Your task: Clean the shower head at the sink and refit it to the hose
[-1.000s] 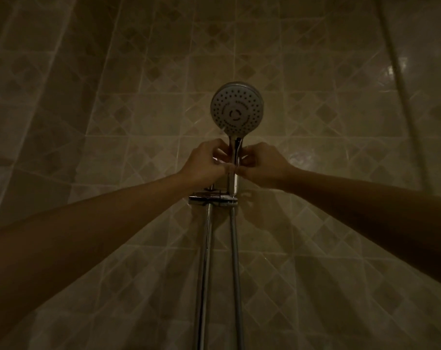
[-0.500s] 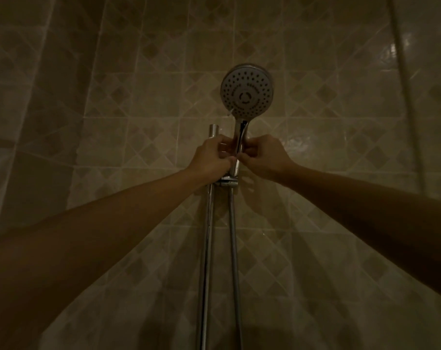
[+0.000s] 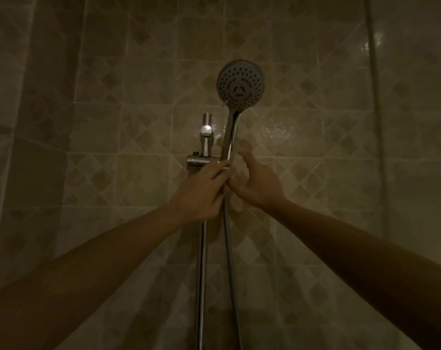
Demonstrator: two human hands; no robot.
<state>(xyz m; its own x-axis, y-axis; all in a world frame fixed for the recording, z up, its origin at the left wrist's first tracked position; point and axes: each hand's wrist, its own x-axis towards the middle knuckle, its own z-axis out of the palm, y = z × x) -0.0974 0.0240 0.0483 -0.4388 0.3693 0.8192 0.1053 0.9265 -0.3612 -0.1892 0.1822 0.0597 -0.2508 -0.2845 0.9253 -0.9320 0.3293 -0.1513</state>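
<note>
We find the left hand (image 3: pixel 204 190) gripping the hose (image 3: pixel 229 248) at the handle base; the right hand (image 3: pixel 254 183) spread loose beside it, holding nothing. Beyond, the shower head (image 3: pixel 240 84) stands above the rail bracket (image 3: pixel 198 159). Risk: one-handed hold, wet chrome slips, head drops against tiles.

Head view, close, facing tiled wall (image 3: pixel 138 122)
</note>
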